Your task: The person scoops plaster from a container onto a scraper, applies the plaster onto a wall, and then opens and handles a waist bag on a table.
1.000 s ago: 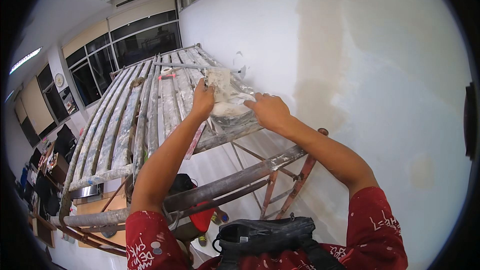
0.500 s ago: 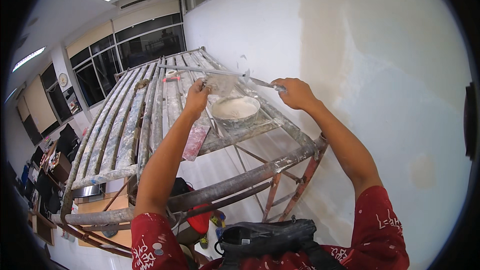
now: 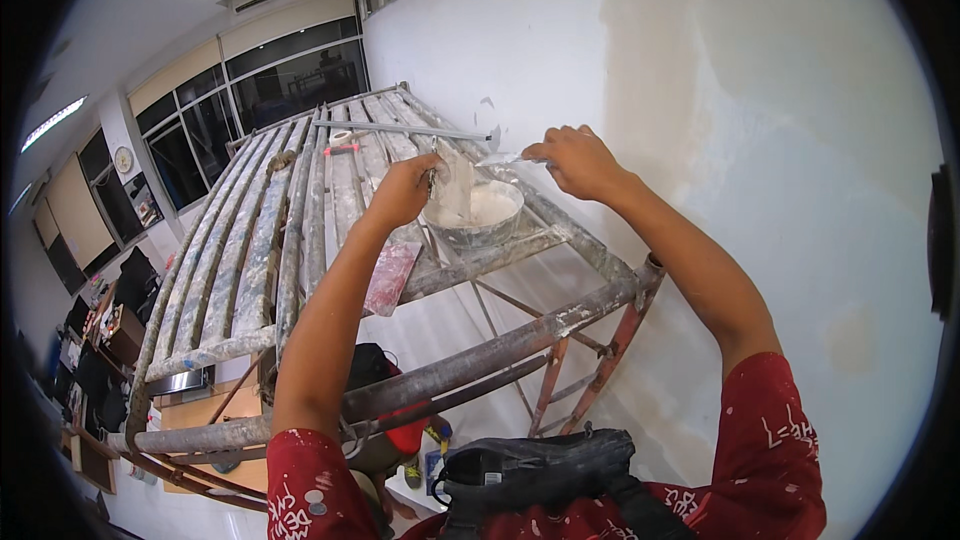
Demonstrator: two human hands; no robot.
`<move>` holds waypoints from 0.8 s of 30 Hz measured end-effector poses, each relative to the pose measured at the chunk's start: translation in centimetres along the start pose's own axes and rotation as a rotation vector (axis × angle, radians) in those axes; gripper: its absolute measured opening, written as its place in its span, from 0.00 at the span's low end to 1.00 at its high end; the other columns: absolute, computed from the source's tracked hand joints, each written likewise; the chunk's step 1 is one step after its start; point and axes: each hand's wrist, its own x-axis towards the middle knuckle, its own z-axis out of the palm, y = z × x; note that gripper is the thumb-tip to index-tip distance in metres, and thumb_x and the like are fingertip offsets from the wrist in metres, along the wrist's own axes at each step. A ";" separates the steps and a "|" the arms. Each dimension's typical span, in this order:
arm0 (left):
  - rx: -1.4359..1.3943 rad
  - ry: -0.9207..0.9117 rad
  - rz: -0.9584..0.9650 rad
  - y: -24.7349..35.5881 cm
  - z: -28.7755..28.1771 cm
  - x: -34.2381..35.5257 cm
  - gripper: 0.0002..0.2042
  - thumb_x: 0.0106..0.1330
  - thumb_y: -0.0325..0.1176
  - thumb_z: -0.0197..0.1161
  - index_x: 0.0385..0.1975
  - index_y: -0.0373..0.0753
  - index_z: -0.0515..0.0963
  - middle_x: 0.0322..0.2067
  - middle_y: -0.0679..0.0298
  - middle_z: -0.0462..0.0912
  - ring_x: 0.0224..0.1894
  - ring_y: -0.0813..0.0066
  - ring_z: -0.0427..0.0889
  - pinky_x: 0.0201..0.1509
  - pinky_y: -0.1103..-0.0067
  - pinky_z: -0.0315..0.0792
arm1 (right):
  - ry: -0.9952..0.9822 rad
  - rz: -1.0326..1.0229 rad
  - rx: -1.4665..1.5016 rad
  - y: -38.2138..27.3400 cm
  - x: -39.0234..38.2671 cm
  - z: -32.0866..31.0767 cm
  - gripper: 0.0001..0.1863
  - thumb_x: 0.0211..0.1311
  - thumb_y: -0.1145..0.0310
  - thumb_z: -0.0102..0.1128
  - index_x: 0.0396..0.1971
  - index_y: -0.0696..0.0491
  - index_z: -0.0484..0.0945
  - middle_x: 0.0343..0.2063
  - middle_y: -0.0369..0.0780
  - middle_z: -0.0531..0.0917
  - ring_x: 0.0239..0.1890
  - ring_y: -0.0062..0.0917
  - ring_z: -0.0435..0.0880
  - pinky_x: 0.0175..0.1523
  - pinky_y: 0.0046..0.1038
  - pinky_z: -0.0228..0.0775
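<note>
A round metal pan (image 3: 478, 223) of white plaster sits on the near corner of a plaster-spattered scaffold platform (image 3: 300, 230). My left hand (image 3: 405, 190) is just left of the pan and grips a broad putty blade (image 3: 457, 185) coated in plaster, standing upright over the pan. My right hand (image 3: 572, 160) hovers above the pan's right rim and holds a thin metal scraper (image 3: 505, 157) pointing left toward the blade.
The white wall (image 3: 720, 140) rises right beside the scaffold. A reddish rectangular pad (image 3: 392, 278) lies on the planks left of the pan; a long metal straightedge (image 3: 400, 128) and a tape roll (image 3: 341, 138) lie farther back. A dark bag (image 3: 540, 470) hangs at my waist. Far below at left is a cluttered floor.
My hands have come apart and lifted from the pan. The left hand now holds the coated blade upright, and the right hand has drawn back with the scraper.
</note>
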 end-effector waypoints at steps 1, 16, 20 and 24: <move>0.000 0.000 -0.005 -0.5 0.1 -0.1 0.17 0.59 0.16 0.48 0.46 0.34 0.76 0.37 0.39 0.79 0.44 0.41 0.79 0.49 0.67 0.73 | -0.002 -0.003 0.003 0.0 0.3 0.1 0.23 0.52 0.79 0.49 0.46 0.43 0.82 0.34 0.43 0.79 0.43 0.35 0.78 0.48 0.41 0.69; -0.474 0.022 -0.067 -2.7 1.0 0.3 0.08 0.69 0.21 0.50 0.43 0.36 0.75 0.36 0.67 0.78 0.44 0.78 0.73 0.54 0.81 0.67 | 0.100 -0.479 -0.204 -0.5 2.4 -1.6 0.19 0.61 0.73 0.49 0.48 0.34 0.75 0.44 0.37 0.74 0.49 0.30 0.76 0.52 0.34 0.71; -0.789 0.058 -0.243 -2.4 0.3 0.4 0.09 0.71 0.24 0.50 0.47 0.37 0.74 0.40 0.68 0.78 0.44 0.79 0.74 0.52 0.80 0.70 | 0.123 -0.499 -0.281 -1.4 2.7 -1.1 0.17 0.60 0.72 0.50 0.46 0.33 0.74 0.43 0.36 0.74 0.49 0.28 0.76 0.51 0.32 0.71; -0.963 0.081 -0.337 -2.1 0.0 0.7 0.11 0.72 0.25 0.51 0.51 0.36 0.73 0.42 0.67 0.79 0.45 0.78 0.77 0.52 0.78 0.73 | 0.133 -0.464 -0.330 -0.7 2.7 0.1 0.16 0.60 0.72 0.50 0.43 0.34 0.74 0.43 0.35 0.74 0.50 0.28 0.76 0.52 0.30 0.70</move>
